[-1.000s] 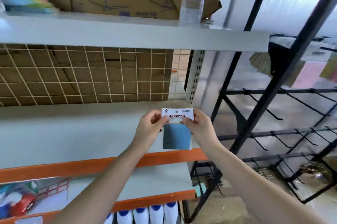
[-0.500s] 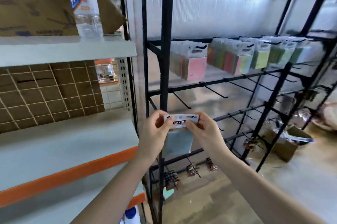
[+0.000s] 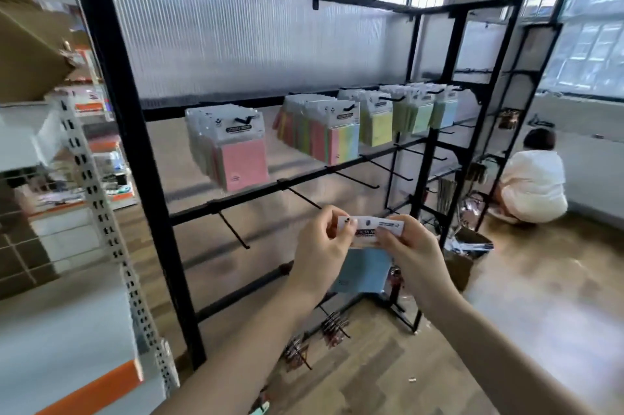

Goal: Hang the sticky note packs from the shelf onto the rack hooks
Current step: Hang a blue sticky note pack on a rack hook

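Fingers of both hands still pinch blue sticky note pack (image 3: 363, 271) by header; view now faces rack (image 3: 135, 151), not shelf.

Wooden floor (image 3: 526, 320), bright windows (image 3: 591, 50), corrugated wall panel (image 3: 253, 43)

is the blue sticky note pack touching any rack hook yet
Apart. The head view shows the blue sticky note pack pinched by both hands, with the nearest black rack hook ending above it.

held pack (image 3: 363, 269) blue, white header; rack (image 3: 111, 104) black; hung packs: pink (image 3: 241, 161), yellow (image 3: 378, 127); shelf edge (image 3: 91, 391) orange.
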Motion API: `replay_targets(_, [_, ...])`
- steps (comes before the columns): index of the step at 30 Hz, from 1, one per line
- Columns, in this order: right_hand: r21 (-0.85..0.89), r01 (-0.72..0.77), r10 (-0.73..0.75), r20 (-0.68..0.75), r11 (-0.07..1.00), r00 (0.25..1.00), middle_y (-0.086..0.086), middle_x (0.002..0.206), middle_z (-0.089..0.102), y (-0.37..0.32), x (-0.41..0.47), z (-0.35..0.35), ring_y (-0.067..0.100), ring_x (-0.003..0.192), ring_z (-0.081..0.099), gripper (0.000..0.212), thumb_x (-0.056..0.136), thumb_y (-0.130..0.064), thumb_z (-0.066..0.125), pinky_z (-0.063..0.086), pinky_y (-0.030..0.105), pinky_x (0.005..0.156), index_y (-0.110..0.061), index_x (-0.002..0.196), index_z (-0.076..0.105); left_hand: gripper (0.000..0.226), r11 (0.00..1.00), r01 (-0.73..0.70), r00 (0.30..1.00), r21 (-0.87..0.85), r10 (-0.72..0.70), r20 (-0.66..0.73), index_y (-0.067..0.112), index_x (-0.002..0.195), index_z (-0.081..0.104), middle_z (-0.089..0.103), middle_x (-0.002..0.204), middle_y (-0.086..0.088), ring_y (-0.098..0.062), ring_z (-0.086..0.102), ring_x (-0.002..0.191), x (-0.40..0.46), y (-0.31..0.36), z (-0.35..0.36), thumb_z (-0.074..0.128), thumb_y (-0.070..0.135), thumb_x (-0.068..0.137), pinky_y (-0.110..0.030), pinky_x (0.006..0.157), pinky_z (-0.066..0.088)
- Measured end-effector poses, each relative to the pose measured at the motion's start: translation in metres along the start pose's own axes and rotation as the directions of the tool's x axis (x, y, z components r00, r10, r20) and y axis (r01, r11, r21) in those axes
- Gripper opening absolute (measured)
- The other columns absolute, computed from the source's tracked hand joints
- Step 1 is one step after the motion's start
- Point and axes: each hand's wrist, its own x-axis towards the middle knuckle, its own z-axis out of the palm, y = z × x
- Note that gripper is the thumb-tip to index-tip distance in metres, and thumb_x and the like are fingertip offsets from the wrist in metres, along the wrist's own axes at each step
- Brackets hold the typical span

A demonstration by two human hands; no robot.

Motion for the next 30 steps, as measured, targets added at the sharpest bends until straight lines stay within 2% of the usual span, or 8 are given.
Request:
replay_targets(4, [0.018,0.0,0.001,-0.069,1.0,0.998,-0.006,0.072,0.066,0.017,0.047,-0.042,0.007,0.068,0.061,0.004,0.093,-0.008,0.059,0.047,0.02,0.061,-0.008,0.089,0.06,0.017,0.998,-0.015,0.999,-0.059,0.018,0.046,0.012,0.097,0.057,0.061,0.085,-0.003,-0.01,0.056,0.076,0.052,-0.001,0.048,0.054,0.028,0.096,-0.015,0.065,0.042])
replay_targets(6, [0.029,-0.015,0.018,-0.081,0.999,0.997,-0.002,0.074,0.067,0.025,0.074,-0.062,0.009,0.068,0.061,0.005,0.093,-0.01,0.059,0.048,0.025,0.063,-0.011,0.088,0.06,0.013,0.996,-0.037,0.998,-0.085,0.042,0.053,0.013,0.099,0.058,0.06,0.085,0.001,-0.005,0.054,0.074,0.083,-0.003,0.07,0.055,0.025,0.095,-0.013,0.065,0.042])
replay_targets(9, [0.003,-0.01,0.01,-0.087,1.0,0.996,-0.007,0.068,0.067,0.033,0.122,-0.09,0.003,0.063,0.061,0.011,0.093,-0.01,0.059,0.048,0.017,0.056,-0.014,0.083,0.059,0.013,0.993,-0.052,0.997,-0.102,0.057,0.053,0.015,0.101,0.059,0.054,0.08,0.008,0.0,0.049,0.07,0.133,-0.006,0.101,0.057,0.026,0.093,-0.008,0.063,0.041])
replay_targets(11, [0.007,-0.012,0.012,-0.103,1.0,0.995,-0.009,0.068,0.068,0.037,0.156,-0.107,0.003,0.062,0.062,0.012,0.092,-0.009,0.059,0.049,0.017,0.055,-0.015,0.082,0.059,0.013,0.992,-0.063,0.996,-0.113,0.07,0.061,0.016,0.099,0.06,0.056,0.082,0.007,-0.002,0.051,0.072,0.166,-0.007,0.121,0.059,0.027,0.093,-0.007,0.064,0.041])
replay_targets(17, [0.068,-0.009,0.019,-0.145,0.998,0.989,-0.002,0.075,0.067,0.061,0.227,-0.146,0.012,0.07,0.06,0.006,0.093,-0.011,0.058,0.047,0.032,0.067,-0.01,0.087,0.057,0.009,0.986,-0.135,0.989,-0.093,0.14,0.053,0.02,0.084,0.061,0.062,0.076,0.002,-0.006,0.056,0.067,0.243,-0.009,0.172,0.062,0.025,0.091,-0.015,0.061,0.045])
replay_targets(20, [0.033,0.032,-0.027,-0.145,0.999,0.989,0.0,0.077,0.069,0.067,0.255,-0.162,0.012,0.071,0.063,0.008,0.092,-0.016,0.061,0.048,0.026,0.064,-0.009,0.091,0.058,0.01,0.982,-0.158,0.987,-0.101,0.16,0.021,0.023,0.081,0.06,0.058,0.07,0.01,0.002,0.054,0.063,0.27,-0.01,0.195,0.061,0.023,0.091,-0.012,0.058,0.042])
replay_targets(24, [0.058,0.077,-0.07,-0.116,0.995,0.991,-0.006,0.075,0.072,0.074,0.291,-0.186,0.005,0.069,0.067,0.009,0.089,-0.012,0.064,0.049,0.015,0.059,-0.009,0.096,0.058,0.012,0.981,-0.18,0.983,-0.072,0.181,0.006,0.024,0.08,0.057,0.056,0.07,0.006,0.001,0.051,0.061,0.303,-0.009,0.224,0.061,0.021,0.091,-0.012,0.057,0.042])
replay_targets(30, [0.049,0.109,-0.105,-0.078,0.993,0.991,0.009,0.084,0.071,0.094,0.368,-0.242,0.013,0.072,0.066,0.013,0.086,-0.014,0.068,0.051,0.031,0.07,-0.004,0.094,0.062,0.01,0.975,-0.224,0.974,0.005,0.224,-0.041,0.022,0.083,0.057,0.055,0.071,0.01,0.004,0.052,0.064,0.362,-0.002,0.283,0.061,0.019,0.092,-0.007,0.06,0.041])
